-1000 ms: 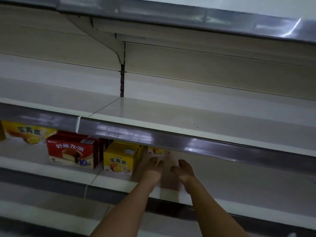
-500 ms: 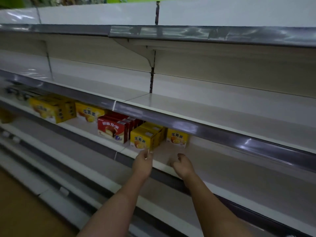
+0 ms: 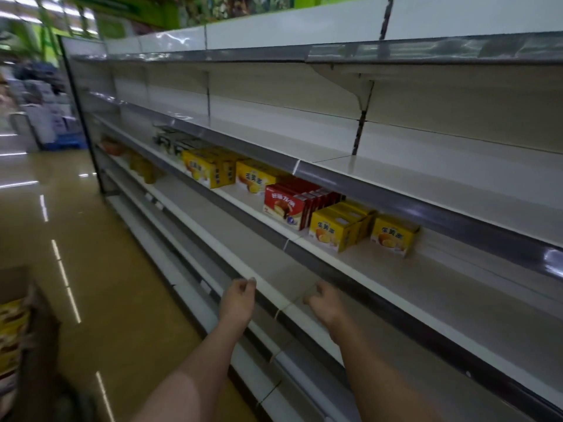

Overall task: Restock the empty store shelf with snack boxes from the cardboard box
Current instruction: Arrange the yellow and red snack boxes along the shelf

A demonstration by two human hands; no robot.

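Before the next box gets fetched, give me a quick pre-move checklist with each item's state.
1. left hand free: ok, loosely curled, holds nothing.
2. right hand free: ok, holds nothing.
3. Last yellow box upright on the shelf: ok.
4. Bare shelf space right of it: ok.
5. cardboard box has stock left: cannot tell how much; only its edge shows at lower left.
6. Floor path to it: ok.

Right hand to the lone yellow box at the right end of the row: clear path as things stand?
Probably yes. The right hand holds nothing and hangs in front of a lower shelf; the yellow box stands apart from its neighbours, with bare shelf before it. The shelf above overhangs it, so reach in low.
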